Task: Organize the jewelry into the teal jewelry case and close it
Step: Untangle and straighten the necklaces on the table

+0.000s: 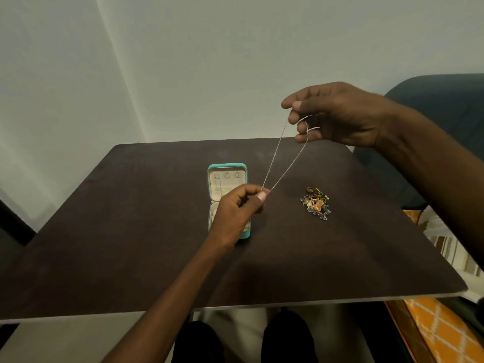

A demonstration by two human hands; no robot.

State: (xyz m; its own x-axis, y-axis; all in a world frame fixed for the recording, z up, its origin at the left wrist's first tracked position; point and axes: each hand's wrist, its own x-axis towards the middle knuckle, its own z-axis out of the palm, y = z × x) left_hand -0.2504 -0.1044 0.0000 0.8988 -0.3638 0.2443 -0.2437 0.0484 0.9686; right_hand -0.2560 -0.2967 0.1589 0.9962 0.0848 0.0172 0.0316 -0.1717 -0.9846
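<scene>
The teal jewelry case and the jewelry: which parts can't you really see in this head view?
- Teal jewelry case: the left hand covers much of its lower half.
- Chain: its upper ends vanish among the right hand fingers, so the clasp is hidden.
- Jewelry pile: too small and tangled to count pieces.
- Lid pockets: contents too small to identify.

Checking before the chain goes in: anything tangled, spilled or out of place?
Nothing damaged. The chain necklace hangs untangled between both hands. The remaining jewelry lies in a jumbled heap right of the open teal case.
</scene>
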